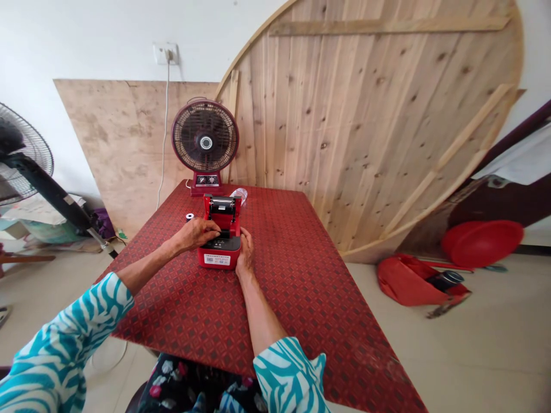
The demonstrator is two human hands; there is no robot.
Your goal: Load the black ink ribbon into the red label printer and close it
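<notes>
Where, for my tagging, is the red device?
The red device sits left of centre in the head view, on the table, left hand at its open top, right hand at its right side.

The small machine (221, 244) looks like glossy plastic (its front label (217, 260) seems papery). Beneath it, the table covering (293, 258) is smooth, faintly shiny; behind it, the large panel (344, 115) is knotty, matt wood.

From here I count two hands, one left hand (200, 233) and one right hand (245, 253); one red machine (224, 244); one small roll (190, 217); one tabletop (301, 287); two fans, one table fan (205, 140) and one standing fan (47, 186); one wall socket (162, 54); one round panel (365, 115); one basin (482, 242).
</notes>
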